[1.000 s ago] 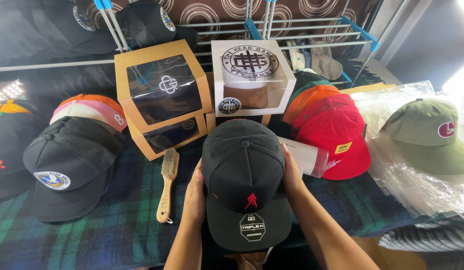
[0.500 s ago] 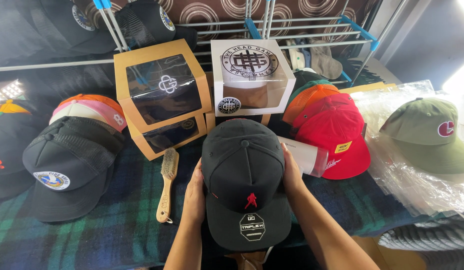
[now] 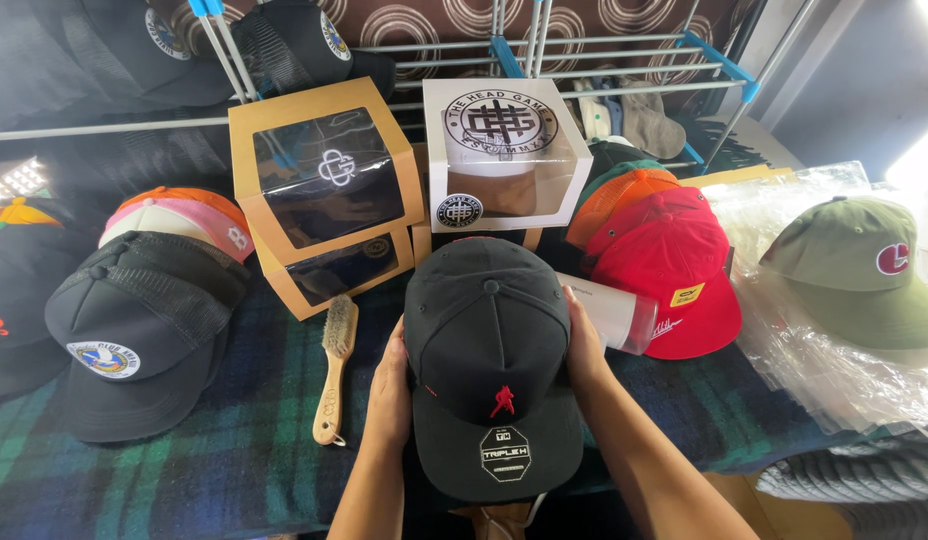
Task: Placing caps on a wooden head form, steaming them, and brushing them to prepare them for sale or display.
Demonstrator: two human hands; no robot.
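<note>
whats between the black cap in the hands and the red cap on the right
In the head view, a white, partly clear cylinder lies on its side between the black cap and the red cap, just beyond the right hand.

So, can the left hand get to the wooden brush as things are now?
Probably yes. The wooden brush lies just beside the left hand with only plaid cloth between, but that hand must first let go of the black cap.

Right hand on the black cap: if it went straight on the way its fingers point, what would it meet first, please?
Most likely the clear plastic tube lying just beyond the right hand, ahead of the red cap; depth is uncertain.
</note>
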